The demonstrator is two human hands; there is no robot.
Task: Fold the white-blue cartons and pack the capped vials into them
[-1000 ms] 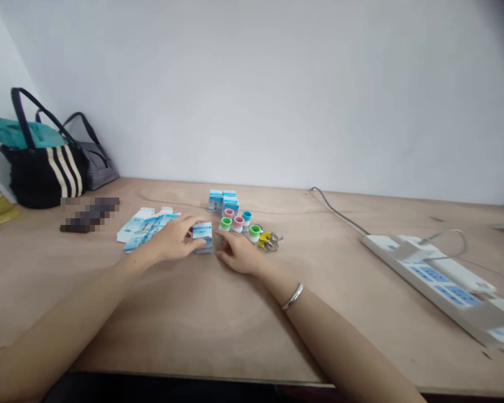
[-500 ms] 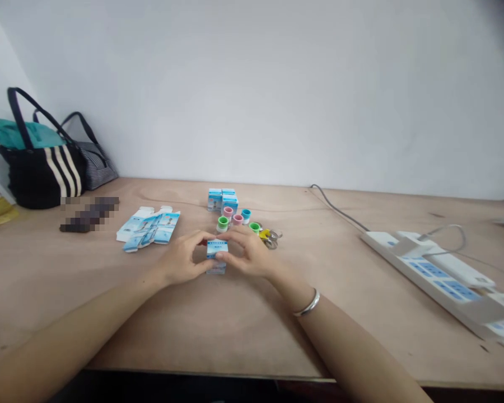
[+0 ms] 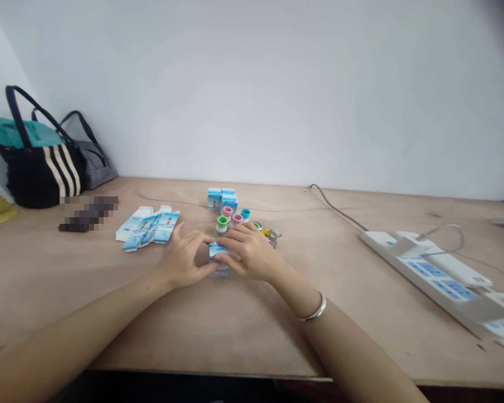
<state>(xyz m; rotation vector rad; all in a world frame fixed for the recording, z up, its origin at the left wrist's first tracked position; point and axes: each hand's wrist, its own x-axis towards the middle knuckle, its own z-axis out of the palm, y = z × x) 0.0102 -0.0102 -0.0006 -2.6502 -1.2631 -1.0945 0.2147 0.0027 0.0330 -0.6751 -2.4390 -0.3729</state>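
Observation:
A small blue-and-white carton [image 3: 217, 249] stands on the table between my hands. My left hand [image 3: 183, 257] pinches it from the left, thumb low at the front and index finger at the top back edge. From the right, my right hand [image 3: 250, 252] grips it, with fingers over the top and thumb on the near upper edge; it covers much of that side. Just beyond lie little pots with green [image 3: 222, 221], pink [image 3: 227, 211] and blue [image 3: 246, 214] rims. Some metal rings [image 3: 273, 238] with a yellow piece are partly hidden behind my right hand.
Flattened cartons [image 3: 151, 226] lie to the left, and a few closed cartons [image 3: 229, 202] stand at the back. A dark pixelated object [image 3: 88, 215] and bags [image 3: 42, 173] are far left. At right is a power strip [image 3: 428, 274] with a cable [image 3: 340, 207].
The carton has shifted slightly right and tilted less toward me. My left fingers have spread and lifted a little; my right hand has slid farther over the carton's top.

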